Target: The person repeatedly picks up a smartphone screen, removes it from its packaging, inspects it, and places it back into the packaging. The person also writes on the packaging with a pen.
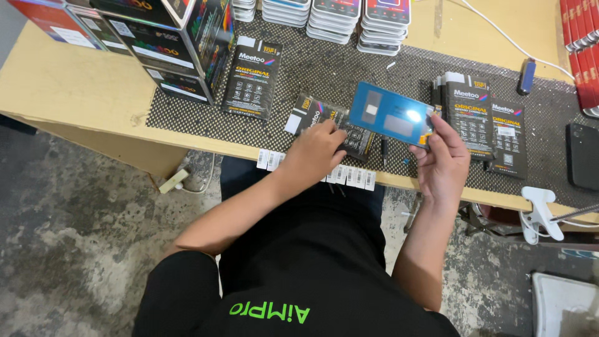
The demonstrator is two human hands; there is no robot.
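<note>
My right hand (442,161) holds a flat blue rectangular panel (390,114), like a phone back cover, tilted above the table's front edge. My left hand (318,150) rests with its fingers on a small black box (331,122) with orange print that lies flat on the black patterned mat (349,75). A strip of white barcode stickers (349,176) hangs along the table edge just below my left hand.
Black flat boxes lie on the mat: one (253,78) at left, a stack (471,115) at right. Large boxes (168,43) stand at the back left, stacked white cases (349,19) at the back. A dark phone (583,156), a white clamp (541,212) and a cable (499,34) are at right.
</note>
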